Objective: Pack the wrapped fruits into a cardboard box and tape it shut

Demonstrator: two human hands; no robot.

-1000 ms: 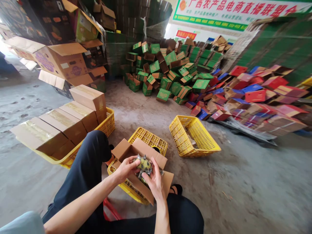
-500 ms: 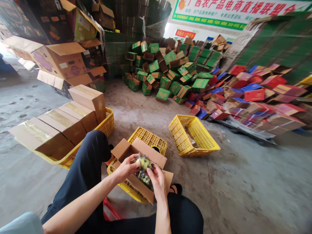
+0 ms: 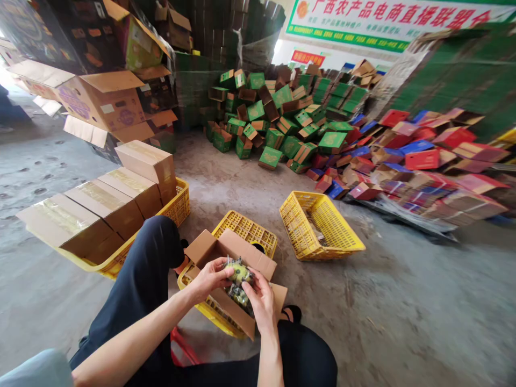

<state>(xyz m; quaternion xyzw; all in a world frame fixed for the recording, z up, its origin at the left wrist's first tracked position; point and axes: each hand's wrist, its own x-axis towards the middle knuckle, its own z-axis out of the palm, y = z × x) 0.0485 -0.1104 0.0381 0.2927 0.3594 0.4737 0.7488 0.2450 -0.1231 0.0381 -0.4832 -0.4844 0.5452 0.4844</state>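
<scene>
Between my two hands is a yellow-green fruit (image 3: 241,272) with dark spots, wrapped in clear plastic; its exact kind I cannot make out. My left hand (image 3: 210,278) pinches its left side with thumb and fingers. From the right, my right hand (image 3: 261,297) closes on it, thumb towards me. Just below, more plastic-wrapped green pieces (image 3: 238,296) show inside an open cardboard box (image 3: 252,257), partly hidden by my hands. The box has its flaps spread and rests on a yellow plastic crate (image 3: 245,228) between my legs.
To my left, a yellow crate (image 3: 183,201) holds several taped cardboard boxes (image 3: 105,201). Another yellow crate (image 3: 322,228) stands on the floor ahead right. Behind lie heaps of green boxes (image 3: 270,157) and red and blue boxes (image 3: 421,158). Large cartons (image 3: 105,105) are stacked at far left.
The wrapped fruit has turned slightly in my fingers, and a rounder, spotted side now faces up. Both hands stay in nearly the same place above the box.
</scene>
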